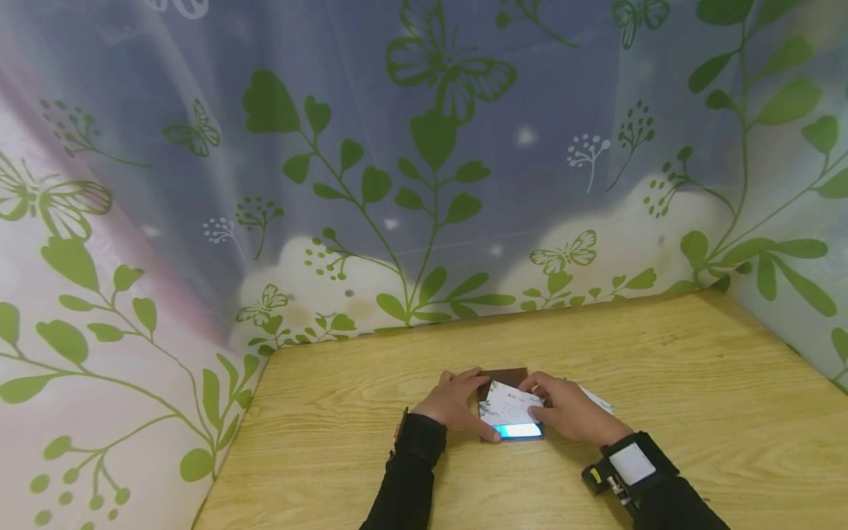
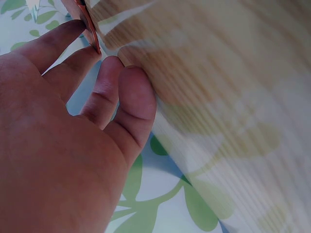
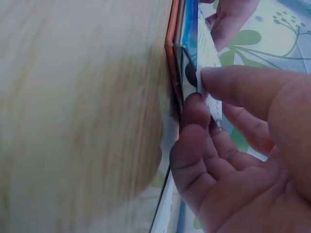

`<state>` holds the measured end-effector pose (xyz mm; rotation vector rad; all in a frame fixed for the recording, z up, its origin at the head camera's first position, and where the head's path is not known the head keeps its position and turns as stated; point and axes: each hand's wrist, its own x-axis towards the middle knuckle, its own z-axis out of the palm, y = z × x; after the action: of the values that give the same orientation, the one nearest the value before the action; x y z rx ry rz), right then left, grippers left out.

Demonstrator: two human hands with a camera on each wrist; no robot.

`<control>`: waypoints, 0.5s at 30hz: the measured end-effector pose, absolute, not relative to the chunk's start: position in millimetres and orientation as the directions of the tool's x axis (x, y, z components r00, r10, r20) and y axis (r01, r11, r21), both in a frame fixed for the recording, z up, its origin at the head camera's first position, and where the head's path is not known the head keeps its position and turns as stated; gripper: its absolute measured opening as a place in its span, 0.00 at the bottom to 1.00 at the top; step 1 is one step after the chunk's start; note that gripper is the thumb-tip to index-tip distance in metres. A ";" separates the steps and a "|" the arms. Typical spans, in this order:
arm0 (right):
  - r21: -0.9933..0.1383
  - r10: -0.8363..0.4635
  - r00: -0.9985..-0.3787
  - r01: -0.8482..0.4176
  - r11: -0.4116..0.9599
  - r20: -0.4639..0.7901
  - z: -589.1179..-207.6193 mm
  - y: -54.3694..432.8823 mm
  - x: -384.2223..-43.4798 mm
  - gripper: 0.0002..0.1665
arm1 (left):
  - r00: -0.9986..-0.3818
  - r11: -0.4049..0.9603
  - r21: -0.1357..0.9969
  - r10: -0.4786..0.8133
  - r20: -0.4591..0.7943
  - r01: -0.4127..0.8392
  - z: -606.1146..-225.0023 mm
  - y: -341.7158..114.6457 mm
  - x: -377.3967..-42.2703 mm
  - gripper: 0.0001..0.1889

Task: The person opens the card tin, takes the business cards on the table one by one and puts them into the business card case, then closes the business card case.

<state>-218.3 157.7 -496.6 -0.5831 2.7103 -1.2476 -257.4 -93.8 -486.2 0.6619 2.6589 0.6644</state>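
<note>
A flat brown case [image 1: 506, 375] lies on the table, with a shiny blue-white strip [image 1: 520, 430] along its near edge. Over it is a white card [image 1: 510, 403] printed with leaves and small text, slightly tilted. My left hand [image 1: 453, 401] holds the case's left side, fingers at the far corner and thumb at the near one. In the left wrist view, fingertips meet the case's reddish-brown edge [image 2: 92, 29]. With thumb and fingers, my right hand [image 1: 563, 408] pinches the card's right edge. The right wrist view shows the card [image 3: 210, 53] edge-on, lifted off the case at an angle.
A second white printed card or sheet [image 1: 598, 398] lies on the wood-grain table [image 1: 318, 427], partly hidden behind my right hand. Curtains [image 1: 351, 221] with leaf and butterfly prints enclose the table at the back and sides.
</note>
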 end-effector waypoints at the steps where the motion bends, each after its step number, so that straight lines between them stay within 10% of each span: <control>1: -0.749 -0.381 -0.922 -0.297 0.592 0.065 -496.5 157.6 -217.9 0.16 | -0.841 0.784 0.508 0.507 -0.189 0.358 -485.8 -94.0 -257.2 0.56; 15: -0.770 -0.325 -0.944 -0.247 0.588 0.054 -496.2 157.0 -216.0 0.16 | -0.842 0.785 0.500 0.508 -0.182 0.366 -483.3 -93.0 -256.7 0.57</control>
<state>-216.0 157.0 -496.2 -0.4907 2.7168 -1.2949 -256.7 -93.0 -483.3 0.6715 2.6696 0.6560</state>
